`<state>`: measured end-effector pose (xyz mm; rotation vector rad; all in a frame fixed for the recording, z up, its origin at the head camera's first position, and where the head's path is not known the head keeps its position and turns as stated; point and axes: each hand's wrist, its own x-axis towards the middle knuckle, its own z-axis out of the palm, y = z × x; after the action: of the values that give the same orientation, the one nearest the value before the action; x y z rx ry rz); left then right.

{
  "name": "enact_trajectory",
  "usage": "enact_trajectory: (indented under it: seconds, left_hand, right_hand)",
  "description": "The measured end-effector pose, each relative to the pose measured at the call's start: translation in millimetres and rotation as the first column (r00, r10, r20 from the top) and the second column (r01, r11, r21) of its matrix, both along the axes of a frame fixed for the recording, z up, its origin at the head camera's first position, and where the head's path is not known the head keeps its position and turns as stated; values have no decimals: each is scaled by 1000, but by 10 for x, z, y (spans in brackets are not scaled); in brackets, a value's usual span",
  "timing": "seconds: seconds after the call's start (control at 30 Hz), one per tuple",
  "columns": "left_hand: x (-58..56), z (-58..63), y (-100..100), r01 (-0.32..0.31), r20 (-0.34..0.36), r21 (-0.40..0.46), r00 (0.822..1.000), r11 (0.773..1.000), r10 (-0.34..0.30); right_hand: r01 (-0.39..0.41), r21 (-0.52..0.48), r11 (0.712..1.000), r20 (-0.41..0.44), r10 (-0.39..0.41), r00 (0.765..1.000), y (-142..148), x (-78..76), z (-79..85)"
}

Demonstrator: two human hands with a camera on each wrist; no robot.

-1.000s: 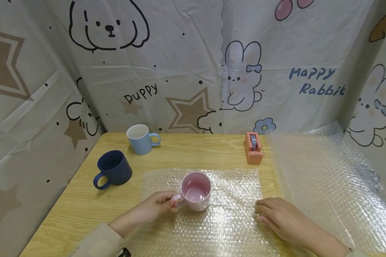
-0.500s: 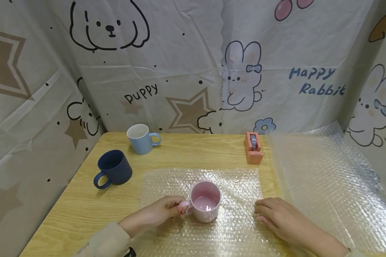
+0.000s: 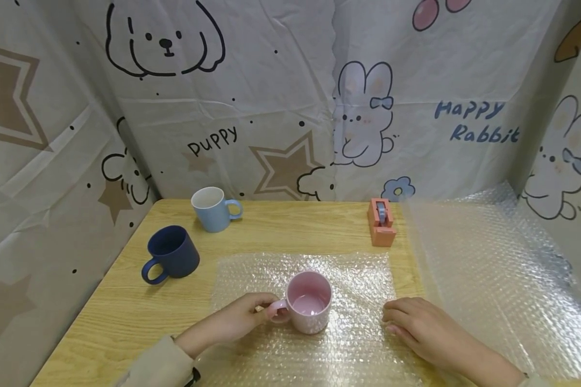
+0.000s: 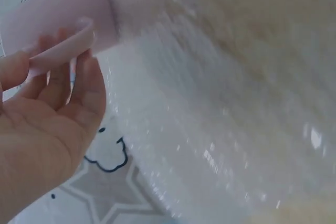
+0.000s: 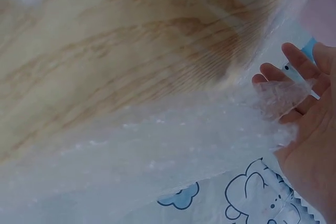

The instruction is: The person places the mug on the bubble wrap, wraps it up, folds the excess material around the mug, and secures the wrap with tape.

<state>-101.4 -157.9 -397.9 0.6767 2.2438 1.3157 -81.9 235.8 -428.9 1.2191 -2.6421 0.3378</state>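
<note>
A pink mug stands upright on a bubble wrap sheet, its mouth up and its handle to the left. My left hand holds that handle; in the left wrist view the thumb and fingers lie around the handle loop. On the right edge of the sheet rests my right hand, fingers loosely bent and holding nothing. The right wrist view shows its palm side, with a crumpled flap of bubble wrap by the fingers.
A navy mug and a light blue mug stand at the left back of the wooden table. An orange tape dispenser sits at the back right, beside a larger bubble wrap piece. Printed curtains enclose the table.
The left hand has brought the pink mug right and nearer on the sheet; over the last half second the mug has hardly moved. The right hand has stayed in place.
</note>
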Motion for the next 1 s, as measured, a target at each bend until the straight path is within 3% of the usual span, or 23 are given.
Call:
enact_trajectory:
  seconds: [0.07,0.2,0.37,0.6,0.9,1.0]
  left_hand:
    - [24,29,-14,-42,-65,-86,997,995,36]
    - [96,94,-54,-142,-198,-233,975,962,96]
    - [159,138,-89,-208,-295,-299,948,932,117]
    - [184,149,-152,-276,-324,-313,931,909,171]
    - [190,182,-189,-302,-281,-290,934,908,221]
    - [199,176,-205,-305,-277,-285,934,909,226]
  right_hand:
    - [-4,-4,1000,2,4,1000,0,-10,14]
    - [-24,-2,1000,9,24,1000,-26,-65,61]
    - [-55,21,998,20,54,998,-59,-214,146]
    - [-70,43,997,19,69,997,-70,-536,292]
    - [48,112,993,15,-50,999,-103,-943,396]
    - [85,138,987,53,-93,994,-135,-1027,381]
